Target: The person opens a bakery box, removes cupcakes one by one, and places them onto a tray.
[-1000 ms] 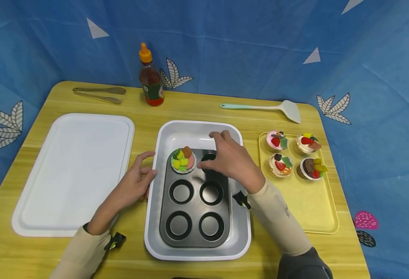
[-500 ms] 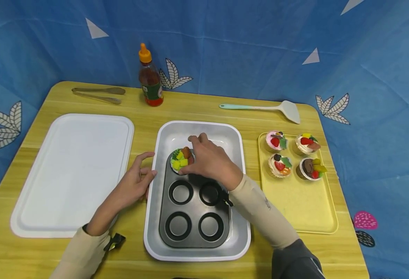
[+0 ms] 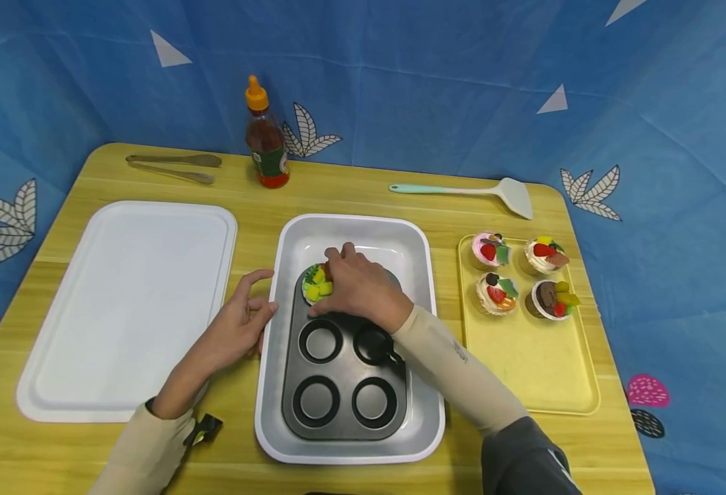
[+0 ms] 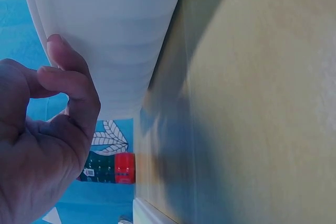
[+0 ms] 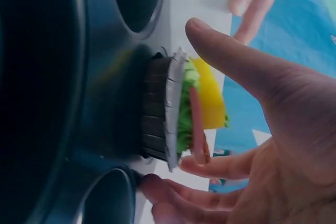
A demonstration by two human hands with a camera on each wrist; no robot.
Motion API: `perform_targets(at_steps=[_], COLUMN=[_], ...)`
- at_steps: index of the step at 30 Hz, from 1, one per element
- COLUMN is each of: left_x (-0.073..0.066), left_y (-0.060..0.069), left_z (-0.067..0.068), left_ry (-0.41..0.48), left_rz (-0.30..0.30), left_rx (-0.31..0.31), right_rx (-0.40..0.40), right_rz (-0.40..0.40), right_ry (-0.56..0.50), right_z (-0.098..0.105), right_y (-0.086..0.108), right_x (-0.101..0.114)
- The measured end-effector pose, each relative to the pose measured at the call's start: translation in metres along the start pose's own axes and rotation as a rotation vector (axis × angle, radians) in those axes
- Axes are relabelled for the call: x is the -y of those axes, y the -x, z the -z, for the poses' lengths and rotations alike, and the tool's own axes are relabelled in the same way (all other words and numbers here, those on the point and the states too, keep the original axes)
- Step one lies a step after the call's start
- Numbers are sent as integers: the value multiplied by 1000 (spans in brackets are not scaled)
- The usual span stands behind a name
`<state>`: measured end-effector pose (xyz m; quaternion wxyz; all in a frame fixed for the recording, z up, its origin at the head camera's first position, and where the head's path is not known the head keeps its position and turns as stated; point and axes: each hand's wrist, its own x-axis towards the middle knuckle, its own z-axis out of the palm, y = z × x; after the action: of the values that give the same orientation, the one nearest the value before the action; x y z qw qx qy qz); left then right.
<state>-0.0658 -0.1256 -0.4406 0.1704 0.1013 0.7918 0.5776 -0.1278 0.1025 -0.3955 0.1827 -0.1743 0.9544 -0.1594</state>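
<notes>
In the head view, a cupcake [image 3: 317,287] topped with yellow chunks and green leaves sits on the far left of a dark muffin pan [image 3: 347,371]. My right hand [image 3: 363,285] reaches around its right side, hiding part of it. The right wrist view shows the thumb extended, apart from the cupcake's silver-rimmed cup [image 5: 170,108], while fingertips [image 5: 191,167] meet its far rim. The pan lies inside a deep white tray [image 3: 265,392]. My left hand [image 3: 236,326] holds that tray's left rim, fingers bent against its outer wall in the left wrist view.
A flat white tray [image 3: 134,302] lies left. On the right, several cupcakes [image 3: 496,293] stand on a yellow tray [image 3: 530,364]. Along the back are tongs [image 3: 174,160], a sauce bottle [image 3: 268,148] and a spatula [image 3: 514,197]. A blue cloth [image 3: 431,82] hangs behind.
My right hand has moved left from over the pan's right-hand cups to the cupcake, now covering its right side. The left hand stays at the deep tray's rim.
</notes>
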Motion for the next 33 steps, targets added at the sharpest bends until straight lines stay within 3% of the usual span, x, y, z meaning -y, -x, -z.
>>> perform_targets(at_steps=[7,16,33], left_x=[1,1,0], left_y=[0,0,0], left_z=[1,1,0], left_ry=[-10,-17,-7], left_rz=[-8,-10,1], left_rx=[7,4,-2], right_rx=[26,4,13], right_rz=[15,37,32], right_ry=[45,53,-60], right_z=[-7,-13,-13], right_y=[-5,-7,-10], right_x=[1,2,-1])
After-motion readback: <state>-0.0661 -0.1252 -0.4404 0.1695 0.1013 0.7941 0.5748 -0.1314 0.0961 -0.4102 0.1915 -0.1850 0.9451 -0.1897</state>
